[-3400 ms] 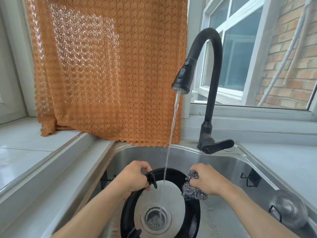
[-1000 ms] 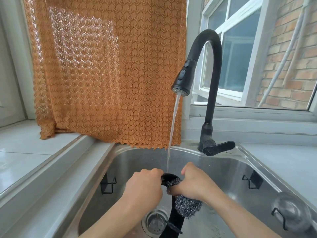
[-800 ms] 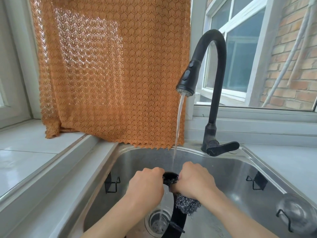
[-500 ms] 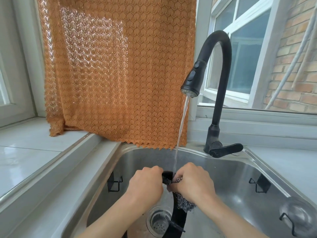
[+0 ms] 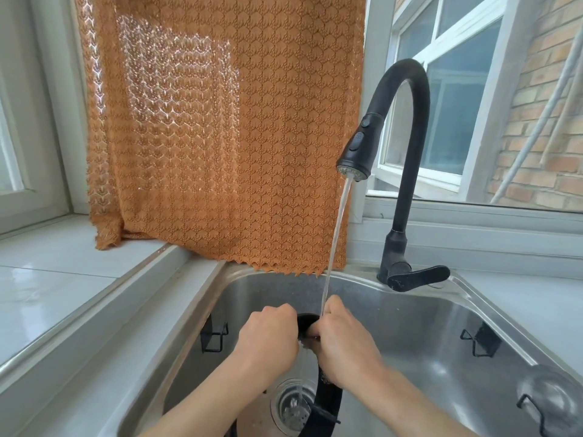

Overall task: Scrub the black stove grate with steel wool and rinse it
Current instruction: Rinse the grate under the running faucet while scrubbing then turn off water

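While water runs, 2 hands (image 5: 268,339) (image 5: 344,345) grip the upright grate (image 5: 329,402).

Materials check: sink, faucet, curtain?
Sink: looks like brushed stainless steel, grey sheen with soft reflections. Faucet: matte black, no glare; coated metal or plastic, unclear. Curtain: orange openwork fabric, knit or lace, light showing through the holes.

An orange lace curtain (image 5: 220,127) hangs beyond the hands, its hem over the steel sink's (image 5: 410,310) back rim. To their right stands a black faucet (image 5: 407,152); a brick wall (image 5: 542,121) shows outside.
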### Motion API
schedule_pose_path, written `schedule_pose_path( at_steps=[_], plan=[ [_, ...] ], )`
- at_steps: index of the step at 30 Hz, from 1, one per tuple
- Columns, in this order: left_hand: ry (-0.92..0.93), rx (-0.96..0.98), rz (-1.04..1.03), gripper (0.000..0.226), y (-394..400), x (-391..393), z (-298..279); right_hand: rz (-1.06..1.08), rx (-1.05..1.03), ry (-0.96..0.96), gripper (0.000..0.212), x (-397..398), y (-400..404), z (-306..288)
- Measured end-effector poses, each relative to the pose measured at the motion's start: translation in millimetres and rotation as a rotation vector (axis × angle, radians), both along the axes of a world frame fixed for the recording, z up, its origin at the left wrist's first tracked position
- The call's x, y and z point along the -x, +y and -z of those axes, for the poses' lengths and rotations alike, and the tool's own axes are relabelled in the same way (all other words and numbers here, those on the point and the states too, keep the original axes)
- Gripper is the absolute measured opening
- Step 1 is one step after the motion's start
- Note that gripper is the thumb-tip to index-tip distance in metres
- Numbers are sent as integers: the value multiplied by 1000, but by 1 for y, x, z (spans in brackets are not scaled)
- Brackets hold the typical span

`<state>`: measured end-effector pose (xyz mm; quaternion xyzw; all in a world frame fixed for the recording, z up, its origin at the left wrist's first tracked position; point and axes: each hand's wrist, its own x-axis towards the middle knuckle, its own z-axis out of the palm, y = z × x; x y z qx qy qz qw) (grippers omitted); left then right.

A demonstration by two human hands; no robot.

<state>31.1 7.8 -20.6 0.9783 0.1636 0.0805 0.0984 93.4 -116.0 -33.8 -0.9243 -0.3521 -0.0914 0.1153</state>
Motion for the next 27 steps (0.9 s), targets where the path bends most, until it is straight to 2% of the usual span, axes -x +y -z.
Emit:
schedule_pose_path(
  at_steps=[4, 10, 20, 23, 27],
  plan=[
    [-4, 15, 1, 11, 1, 0, 0, -36, -21, 16, 17, -1, -4, -3],
    [-9, 14, 2, 13, -2, -1, 0, 88, -140, -45, 12, 3, -9, -17],
    [-14, 9, 38, 14, -7, -1, 0, 227, -151, 11, 10, 7, -8, -21],
    [-16, 9, 51, 11, -7, -3, -1, 266, -234, 31, 4, 4, -10, -20],
    [-17, 9, 59, 12, -6, -5, 0, 265, -261, 24, 31, 1, -12, -16]
  ],
)
